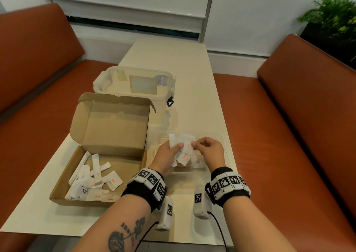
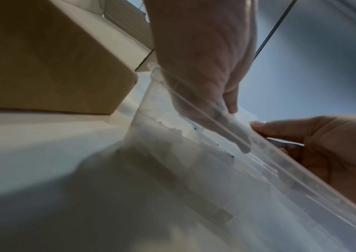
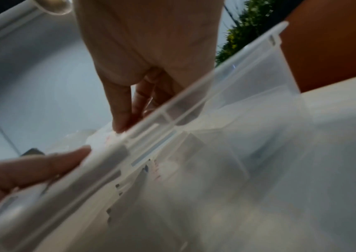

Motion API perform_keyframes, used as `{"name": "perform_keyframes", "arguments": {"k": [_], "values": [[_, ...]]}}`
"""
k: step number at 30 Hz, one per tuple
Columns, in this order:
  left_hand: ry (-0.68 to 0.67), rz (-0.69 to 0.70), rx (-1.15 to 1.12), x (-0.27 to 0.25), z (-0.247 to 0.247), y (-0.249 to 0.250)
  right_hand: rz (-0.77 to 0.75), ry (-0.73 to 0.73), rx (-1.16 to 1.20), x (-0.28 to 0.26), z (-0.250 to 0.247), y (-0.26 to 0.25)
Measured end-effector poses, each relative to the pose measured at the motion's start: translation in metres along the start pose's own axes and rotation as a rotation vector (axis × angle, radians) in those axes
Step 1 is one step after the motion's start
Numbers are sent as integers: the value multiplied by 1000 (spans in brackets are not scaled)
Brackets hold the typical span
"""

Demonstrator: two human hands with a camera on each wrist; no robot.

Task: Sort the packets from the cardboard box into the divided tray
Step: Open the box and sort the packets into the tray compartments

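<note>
An open cardboard box (image 1: 73, 176) lies at the left of the table with several white packets (image 1: 94, 180) loose on its floor. To its right sits the clear divided tray (image 1: 221, 136), with a few packets (image 1: 198, 163) inside. Above the tray my left hand (image 1: 169, 151) grips a bunch of white packets (image 1: 183, 145), thumb pressed on top. My right hand (image 1: 206, 147) pinches the edge of one packet in that bunch. In both wrist views the tray's clear rim (image 2: 259, 146) (image 3: 151, 126) crosses in front of the fingers.
A clear lidded plastic container (image 1: 134, 86) stands behind the cardboard box. The box's lid (image 1: 111, 120) stands upright at the back. Brown bench seats (image 1: 279, 136) flank the narrow cream table (image 1: 173, 59). A plant (image 1: 335, 18) is at the far right.
</note>
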State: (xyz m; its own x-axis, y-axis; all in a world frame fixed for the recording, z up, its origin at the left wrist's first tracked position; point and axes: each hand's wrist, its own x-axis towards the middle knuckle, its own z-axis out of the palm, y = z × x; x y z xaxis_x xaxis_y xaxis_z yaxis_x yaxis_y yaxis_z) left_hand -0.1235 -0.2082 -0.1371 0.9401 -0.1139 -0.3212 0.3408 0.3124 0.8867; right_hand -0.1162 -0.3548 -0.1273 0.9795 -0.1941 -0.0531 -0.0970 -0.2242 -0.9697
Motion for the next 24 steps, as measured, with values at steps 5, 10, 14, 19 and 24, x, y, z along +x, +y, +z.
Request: {"name": "perform_keyframes", "arguments": {"k": [5, 10, 14, 19, 24], "values": [[28, 13, 33, 1, 1, -1, 6, -28, 9, -3, 1, 0], [46, 62, 55, 0, 3, -1, -6, -52, -32, 1, 1, -6], [86, 71, 4, 1, 2, 0, 24, 8, 10, 2, -5, -6], [62, 71, 47, 0, 4, 0, 64, -54, 60, -1, -7, -7], [90, 88, 60, 0, 3, 0, 95, -171, -31, 0, -4, -8]]}}
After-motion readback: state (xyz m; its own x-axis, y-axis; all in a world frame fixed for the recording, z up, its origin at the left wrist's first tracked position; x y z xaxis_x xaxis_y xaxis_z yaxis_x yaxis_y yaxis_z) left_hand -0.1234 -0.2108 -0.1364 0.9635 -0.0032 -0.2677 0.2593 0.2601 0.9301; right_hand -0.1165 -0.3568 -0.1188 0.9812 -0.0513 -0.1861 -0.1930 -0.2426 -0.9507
